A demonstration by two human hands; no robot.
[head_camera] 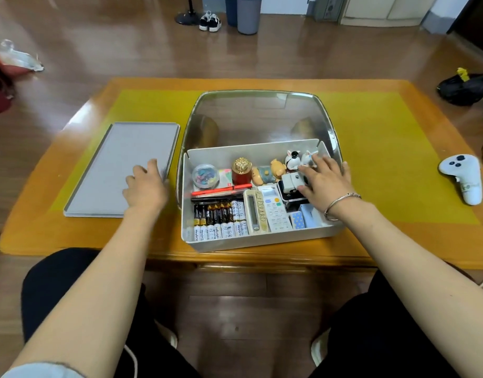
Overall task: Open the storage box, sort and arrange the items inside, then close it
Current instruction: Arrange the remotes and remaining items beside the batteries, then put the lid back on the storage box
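Wooden floor surrounds a low table under a yellow mat. Your right hand, its grip loose with fingers spread, rests over small figurines in the storage box at centre. Your left hand, fingers straight, lies flat on the grey lid beside it. Expect rigid, light, slippery plastic; take the lid by its raised long edges. The figurines are probably fragile.

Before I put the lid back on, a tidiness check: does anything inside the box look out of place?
Nothing stands out: the batteries lie in rows, the remotes side by side, the figurines along the back.
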